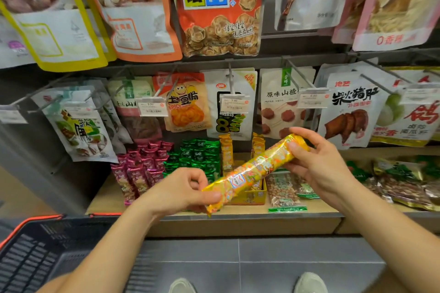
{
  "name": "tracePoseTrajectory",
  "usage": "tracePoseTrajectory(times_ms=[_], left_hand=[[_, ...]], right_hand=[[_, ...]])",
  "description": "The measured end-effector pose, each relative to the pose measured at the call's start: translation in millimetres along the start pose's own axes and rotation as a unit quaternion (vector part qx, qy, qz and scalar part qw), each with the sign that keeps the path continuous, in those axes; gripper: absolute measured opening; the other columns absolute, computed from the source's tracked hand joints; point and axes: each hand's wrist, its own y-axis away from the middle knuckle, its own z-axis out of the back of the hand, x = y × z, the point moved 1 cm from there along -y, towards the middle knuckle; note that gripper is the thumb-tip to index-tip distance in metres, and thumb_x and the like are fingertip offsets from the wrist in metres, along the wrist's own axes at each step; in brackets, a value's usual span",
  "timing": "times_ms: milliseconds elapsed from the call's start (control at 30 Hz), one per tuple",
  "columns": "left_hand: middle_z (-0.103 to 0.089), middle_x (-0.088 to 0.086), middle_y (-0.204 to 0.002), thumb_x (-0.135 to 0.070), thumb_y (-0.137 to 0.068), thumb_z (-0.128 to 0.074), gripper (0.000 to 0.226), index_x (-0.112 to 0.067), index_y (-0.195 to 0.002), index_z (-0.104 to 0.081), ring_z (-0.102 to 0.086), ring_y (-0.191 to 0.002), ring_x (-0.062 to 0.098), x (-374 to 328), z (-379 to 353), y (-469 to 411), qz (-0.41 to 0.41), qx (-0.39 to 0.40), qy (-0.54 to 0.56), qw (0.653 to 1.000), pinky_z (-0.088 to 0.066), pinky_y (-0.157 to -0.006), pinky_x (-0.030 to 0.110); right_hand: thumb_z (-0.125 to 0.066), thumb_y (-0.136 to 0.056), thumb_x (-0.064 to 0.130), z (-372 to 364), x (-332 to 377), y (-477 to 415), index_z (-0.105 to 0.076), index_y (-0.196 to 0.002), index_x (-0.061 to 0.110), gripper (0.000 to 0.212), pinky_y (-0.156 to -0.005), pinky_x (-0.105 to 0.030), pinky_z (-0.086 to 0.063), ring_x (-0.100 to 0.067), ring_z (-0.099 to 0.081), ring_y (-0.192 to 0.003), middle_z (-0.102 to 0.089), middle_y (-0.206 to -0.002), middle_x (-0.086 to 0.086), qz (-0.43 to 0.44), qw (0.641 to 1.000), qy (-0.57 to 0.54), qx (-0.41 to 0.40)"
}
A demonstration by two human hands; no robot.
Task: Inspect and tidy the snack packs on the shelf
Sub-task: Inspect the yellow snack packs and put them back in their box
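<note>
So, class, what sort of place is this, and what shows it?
Probably a shop's snack aisle: snack bags hang from peg hooks carrying price tags, and a shopping basket sits at lower left.

A long, tube-shaped snack pack [256, 169] in shiny yellow-orange wrapping slants above the shelf [102, 200]. The left hand [181, 191] pinches its lower end and the right hand [319, 164] grips its upper end. Behind it, magenta packs [140, 169], green packs [197, 157] and yellow packs [226, 152] stand upright in rows on the shelf.
</note>
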Motion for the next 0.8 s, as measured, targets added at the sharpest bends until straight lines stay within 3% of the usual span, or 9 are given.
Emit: tracePoseTrajectory(times_ms=[200,300,400,500,567,667,800], left_hand=[[-0.069,0.019,-0.075,-0.024,-0.071,-0.085,0.036,-0.005,-0.074,-0.055,-0.064,-0.062,0.017,9,-21,-20,0.014,0.034,-0.083,0.996,-0.05,-0.057,0.025],[-0.068,0.007,-0.074,-0.029,-0.075,-0.083,0.038,-0.001,-0.078,-0.057,-0.06,-0.065,0.011,11,-22,-24,0.012,0.042,-0.164,0.986,-0.048,-0.063,0.028],[-0.069,-0.007,-0.091,-0.037,-0.073,-0.084,0.035,-0.02,-0.096,-0.063,-0.062,-0.077,0.011,8,-31,-27,-0.029,0.044,-0.227,0.973,-0.054,-0.078,0.035],[-0.064,-0.015,-0.114,-0.041,-0.07,-0.084,0.062,-0.038,-0.124,-0.054,-0.062,-0.099,0.011,2,-44,-31,-0.055,0.063,-0.214,0.973,-0.053,-0.089,0.033],[-0.061,-0.019,-0.119,-0.053,-0.069,-0.077,0.068,-0.041,-0.13,-0.048,-0.059,-0.099,0.005,-5,-54,-35,-0.067,0.075,-0.16,0.982,-0.052,-0.088,0.026],[-0.061,-0.013,-0.121,-0.059,-0.074,-0.07,0.067,-0.034,-0.132,-0.048,-0.058,-0.096,0.007,-16,-63,-44,-0.081,0.022,-0.104,0.991,-0.053,-0.089,0.033],[-0.066,-0.008,-0.1,-0.036,-0.085,-0.071,0.049,-0.034,-0.129,-0.048,-0.06,-0.08,0.019,-20,-62,-57,-0.147,-0.077,-0.152,0.974,-0.056,-0.072,0.036]], right_hand=[[-0.066,-0.089,0.01,-1,-10,-16,-0.066,-0.108,0.01,0.02,-0.072,-0.033,-0.061,-0.021,-0.073,-0.085,-0.075,-0.091,-0.008,0.012,0.999,-0.029,-0.031],[-0.067,-0.089,0.016,-1,-15,-26,-0.068,-0.102,0.008,0.016,-0.076,-0.033,-0.06,-0.021,-0.072,-0.087,-0.075,-0.091,-0.009,0.001,0.999,-0.034,-0.02],[-0.066,-0.09,0.02,-1,-18,-32,-0.068,-0.1,0.009,0.015,-0.077,-0.033,-0.058,-0.021,-0.07,-0.085,-0.073,-0.09,-0.007,0.0,1.0,-0.014,-0.008],[-0.065,-0.091,0.019,-2,-18,-36,-0.069,-0.099,0.007,0.015,-0.074,-0.034,-0.058,-0.022,-0.067,-0.082,-0.071,-0.089,-0.01,0.001,1.0,-0.007,-0.007],[-0.068,-0.088,0.017,-5,-18,-37,-0.07,-0.1,0.005,0.017,-0.076,-0.036,-0.059,-0.024,-0.068,-0.083,-0.072,-0.091,-0.014,0.003,1.0,0.006,0.004],[-0.075,-0.077,0.016,-12,-20,-33,-0.069,-0.096,0.003,0.023,-0.07,-0.034,-0.061,-0.023,-0.07,-0.079,-0.073,-0.085,-0.013,0.002,0.999,0.011,0.047],[-0.081,-0.069,0.011,-18,-25,-28,-0.062,-0.096,0.002,0.034,-0.071,-0.036,-0.061,-0.025,-0.071,-0.077,-0.073,-0.085,-0.016,-0.052,0.985,0.076,0.147]])
